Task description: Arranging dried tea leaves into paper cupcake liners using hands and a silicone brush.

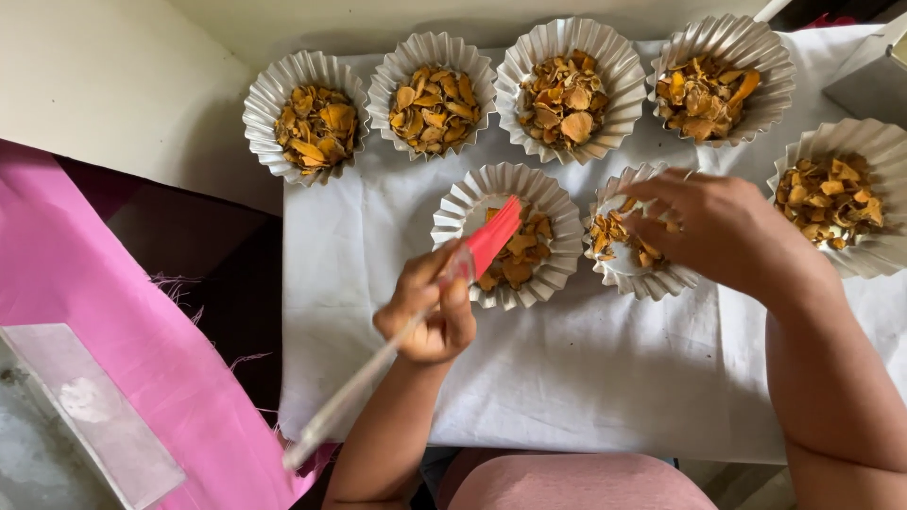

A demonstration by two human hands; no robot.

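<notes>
White cloth (pixel 567 378), 7 paper cups, pink fabric (pixel 113 321)

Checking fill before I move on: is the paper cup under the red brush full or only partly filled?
Partly filled. The paper cup shows bare white bottom on its left, with orange dried pieces only right, under the red brush.

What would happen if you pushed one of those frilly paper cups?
The paper cup looks thin and pleated, so it would probably slide easily and crumple if squeezed. Holding only dry orange chips, it is likely light and might tip.
</notes>
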